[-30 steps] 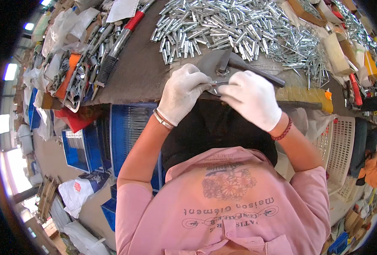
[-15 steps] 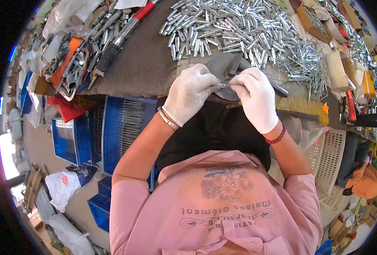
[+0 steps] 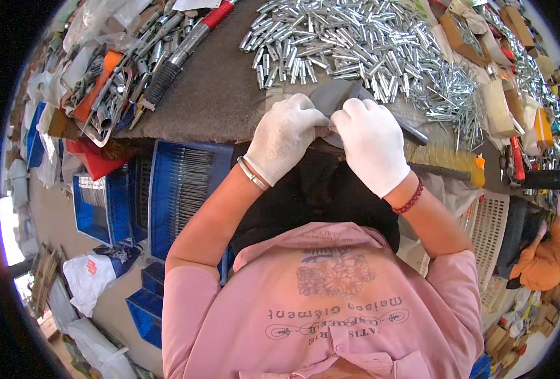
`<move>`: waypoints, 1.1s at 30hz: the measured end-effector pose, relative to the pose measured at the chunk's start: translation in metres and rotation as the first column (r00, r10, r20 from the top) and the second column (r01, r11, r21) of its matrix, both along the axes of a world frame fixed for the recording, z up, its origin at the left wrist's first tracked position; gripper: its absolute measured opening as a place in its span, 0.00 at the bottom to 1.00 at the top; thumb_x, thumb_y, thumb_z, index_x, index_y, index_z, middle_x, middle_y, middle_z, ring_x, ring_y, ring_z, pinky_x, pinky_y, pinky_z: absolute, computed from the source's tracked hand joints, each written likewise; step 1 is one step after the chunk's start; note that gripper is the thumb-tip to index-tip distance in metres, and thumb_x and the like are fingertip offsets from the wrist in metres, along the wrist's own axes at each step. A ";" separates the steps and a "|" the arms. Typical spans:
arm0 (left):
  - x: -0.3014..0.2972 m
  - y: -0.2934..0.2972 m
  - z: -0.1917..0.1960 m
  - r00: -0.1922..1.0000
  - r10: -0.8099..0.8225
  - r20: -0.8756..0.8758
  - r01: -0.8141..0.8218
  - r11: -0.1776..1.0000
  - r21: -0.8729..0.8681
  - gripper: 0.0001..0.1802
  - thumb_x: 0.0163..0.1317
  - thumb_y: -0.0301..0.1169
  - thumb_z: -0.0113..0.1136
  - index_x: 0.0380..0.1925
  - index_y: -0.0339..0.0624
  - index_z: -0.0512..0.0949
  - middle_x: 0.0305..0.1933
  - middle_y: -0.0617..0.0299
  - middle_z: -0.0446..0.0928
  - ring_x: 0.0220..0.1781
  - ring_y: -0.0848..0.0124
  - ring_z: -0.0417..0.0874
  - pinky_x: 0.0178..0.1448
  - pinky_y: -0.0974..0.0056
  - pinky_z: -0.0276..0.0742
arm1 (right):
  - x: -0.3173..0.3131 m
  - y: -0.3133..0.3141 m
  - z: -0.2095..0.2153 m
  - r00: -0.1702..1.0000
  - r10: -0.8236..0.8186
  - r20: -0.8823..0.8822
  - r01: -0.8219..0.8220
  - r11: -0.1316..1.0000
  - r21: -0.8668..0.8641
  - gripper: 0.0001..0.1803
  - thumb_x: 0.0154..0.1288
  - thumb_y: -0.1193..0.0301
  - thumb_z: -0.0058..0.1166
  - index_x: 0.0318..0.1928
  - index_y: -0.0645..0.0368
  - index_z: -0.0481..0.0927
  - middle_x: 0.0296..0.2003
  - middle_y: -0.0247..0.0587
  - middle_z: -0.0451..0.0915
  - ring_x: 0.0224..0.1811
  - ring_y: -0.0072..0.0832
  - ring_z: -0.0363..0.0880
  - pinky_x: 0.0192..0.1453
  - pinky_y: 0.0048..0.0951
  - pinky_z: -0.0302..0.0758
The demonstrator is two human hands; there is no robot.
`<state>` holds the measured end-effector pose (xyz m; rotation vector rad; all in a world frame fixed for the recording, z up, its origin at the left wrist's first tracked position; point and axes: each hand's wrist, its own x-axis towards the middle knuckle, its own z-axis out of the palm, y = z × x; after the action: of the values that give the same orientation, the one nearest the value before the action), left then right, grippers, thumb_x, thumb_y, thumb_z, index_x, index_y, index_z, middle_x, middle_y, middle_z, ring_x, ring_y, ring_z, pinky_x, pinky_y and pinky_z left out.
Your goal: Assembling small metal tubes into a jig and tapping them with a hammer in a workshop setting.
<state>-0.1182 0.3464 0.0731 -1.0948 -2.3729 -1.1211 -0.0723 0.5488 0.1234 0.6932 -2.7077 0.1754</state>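
Both my hands wear white gloves and meet at the near edge of the bench. My left hand (image 3: 285, 134) is closed in a pinch; a small silver metal piece showed in its fingertips a moment ago, and the fingers now mostly hide it. Against those fingertips my right hand (image 3: 372, 144) is closed too, its thumb and finger pressed together; what they hold is hidden. Just behind the hands stands a dark grey metal plate (image 3: 332, 95), partly covered by them. Beyond it lies a wide heap of short silver metal tubes (image 3: 330, 41).
Thin metal pins (image 3: 450, 104) are piled right of the tubes. A red-and-black handled tool (image 3: 185, 54) and other hand tools lie at the left. Below the bench stand blue crates (image 3: 188, 189) with metal rods. A person in orange (image 3: 541, 262) is at the far right.
My right hand has moved left and up against my left fingertips. The gap between the hands has closed, and the small silver piece is now mostly out of sight.
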 end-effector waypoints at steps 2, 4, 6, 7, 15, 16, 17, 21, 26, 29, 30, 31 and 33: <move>0.001 0.002 0.001 1.000 0.001 -0.030 -0.001 1.000 -0.005 0.07 0.57 0.25 0.74 0.35 0.48 0.87 0.39 0.56 0.81 0.44 0.51 0.85 0.49 0.50 0.82 | 0.000 -0.002 -0.002 1.000 0.004 -0.017 -0.004 1.000 0.012 0.04 0.64 0.70 0.67 0.37 0.51 0.84 0.36 0.39 0.77 0.42 0.42 0.82 0.48 0.44 0.80; 0.000 0.004 0.001 0.998 0.043 -0.052 -0.041 0.998 0.038 0.07 0.57 0.25 0.74 0.35 0.47 0.88 0.38 0.56 0.81 0.43 0.52 0.85 0.48 0.50 0.82 | -0.003 0.003 -0.006 0.999 0.007 -0.038 -0.006 1.000 0.025 0.05 0.64 0.69 0.67 0.38 0.51 0.84 0.36 0.39 0.77 0.42 0.41 0.82 0.48 0.43 0.80; 0.002 0.005 0.002 0.999 0.029 -0.025 -0.028 0.999 0.033 0.07 0.57 0.25 0.75 0.35 0.47 0.88 0.38 0.56 0.81 0.43 0.52 0.85 0.48 0.50 0.81 | -0.005 0.015 -0.013 0.996 0.073 0.041 -0.067 0.989 -0.130 0.10 0.63 0.68 0.69 0.44 0.51 0.85 0.38 0.39 0.79 0.43 0.41 0.82 0.50 0.43 0.80; 0.002 0.003 0.003 0.999 0.035 0.003 -0.036 0.999 0.027 0.06 0.57 0.26 0.75 0.35 0.47 0.88 0.37 0.56 0.81 0.43 0.53 0.85 0.48 0.51 0.81 | -0.002 0.019 -0.008 0.997 0.057 0.049 -0.048 0.982 -0.182 0.13 0.63 0.67 0.70 0.47 0.51 0.86 0.39 0.39 0.80 0.45 0.41 0.83 0.50 0.43 0.80; 0.010 0.004 0.011 1.000 0.011 0.026 -0.011 1.000 -0.009 0.06 0.58 0.28 0.77 0.35 0.47 0.88 0.37 0.58 0.81 0.45 0.54 0.84 0.49 0.52 0.80 | 0.007 0.076 -0.010 0.974 -0.199 0.106 0.213 0.966 -0.145 0.19 0.67 0.71 0.68 0.58 0.53 0.87 0.44 0.44 0.84 0.48 0.46 0.84 0.54 0.44 0.81; 0.011 0.004 0.012 0.999 0.018 0.034 -0.017 1.000 -0.014 0.06 0.58 0.27 0.77 0.35 0.48 0.88 0.37 0.58 0.81 0.45 0.54 0.84 0.49 0.52 0.80 | 0.012 0.075 -0.009 0.981 -0.163 0.108 0.185 0.953 -0.241 0.20 0.68 0.72 0.67 0.60 0.53 0.86 0.44 0.45 0.83 0.48 0.47 0.84 0.53 0.44 0.81; 0.012 0.004 0.012 0.999 0.021 0.035 -0.021 1.000 -0.016 0.06 0.58 0.27 0.77 0.35 0.48 0.88 0.37 0.58 0.81 0.45 0.54 0.84 0.49 0.52 0.80 | 0.018 0.073 -0.008 0.981 -0.159 0.109 0.182 0.953 -0.243 0.20 0.68 0.72 0.67 0.60 0.53 0.86 0.44 0.45 0.83 0.48 0.47 0.84 0.53 0.44 0.81; 0.012 0.004 0.013 0.999 0.029 -0.022 -0.030 0.999 -0.033 0.08 0.57 0.26 0.77 0.37 0.47 0.87 0.37 0.57 0.80 0.45 0.53 0.85 0.47 0.52 0.81 | 0.047 0.060 0.012 0.981 -0.123 0.147 0.169 0.915 -0.366 0.26 0.69 0.74 0.66 0.66 0.42 0.84 0.42 0.41 0.82 0.40 0.44 0.87 0.43 0.41 0.85; 0.011 0.005 0.010 1.000 0.017 0.007 -0.017 1.000 0.005 0.10 0.56 0.25 0.77 0.37 0.46 0.86 0.37 0.57 0.81 0.43 0.52 0.85 0.46 0.51 0.81 | 0.058 0.054 0.006 0.998 -0.043 0.039 0.052 0.965 -0.257 0.28 0.70 0.78 0.57 0.67 0.40 0.84 0.37 0.38 0.81 0.35 0.39 0.86 0.39 0.40 0.84; 0.008 0.005 0.010 1.000 0.011 -0.012 -0.011 1.000 -0.006 0.09 0.55 0.24 0.78 0.35 0.44 0.86 0.37 0.56 0.81 0.42 0.52 0.85 0.45 0.51 0.81 | 0.053 0.054 -0.005 0.988 -0.057 0.141 0.094 0.958 -0.270 0.27 0.69 0.78 0.55 0.66 0.41 0.85 0.37 0.39 0.80 0.36 0.40 0.87 0.38 0.40 0.84; 0.009 0.005 0.013 1.000 0.012 -0.024 -0.012 1.000 0.009 0.10 0.54 0.24 0.78 0.35 0.44 0.87 0.37 0.56 0.81 0.42 0.52 0.85 0.45 0.51 0.81 | 0.050 0.055 -0.001 0.985 -0.075 0.158 0.113 0.962 -0.249 0.27 0.70 0.78 0.56 0.66 0.42 0.84 0.37 0.39 0.80 0.38 0.41 0.87 0.40 0.40 0.85; 0.010 0.006 0.014 0.999 0.013 -0.034 -0.013 1.000 0.021 0.10 0.54 0.24 0.78 0.35 0.43 0.87 0.37 0.55 0.81 0.41 0.52 0.85 0.44 0.51 0.81 | 0.045 0.054 0.006 0.975 -0.067 0.212 0.143 0.918 -0.371 0.29 0.69 0.81 0.63 0.69 0.48 0.85 0.43 0.46 0.84 0.41 0.46 0.87 0.47 0.42 0.83; 0.011 0.005 0.014 0.999 0.016 -0.028 -0.015 1.000 0.017 0.10 0.54 0.25 0.78 0.36 0.44 0.88 0.37 0.55 0.81 0.41 0.52 0.85 0.44 0.51 0.81 | 0.036 0.056 0.003 0.972 -0.055 0.228 0.169 0.836 -0.521 0.31 0.68 0.82 0.64 0.70 0.48 0.84 0.47 0.49 0.84 0.47 0.47 0.87 0.53 0.44 0.82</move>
<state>-0.1071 0.3519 0.0870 -1.0776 -2.3416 -1.1111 -0.0362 0.6048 0.1262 0.3552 -2.6704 0.9858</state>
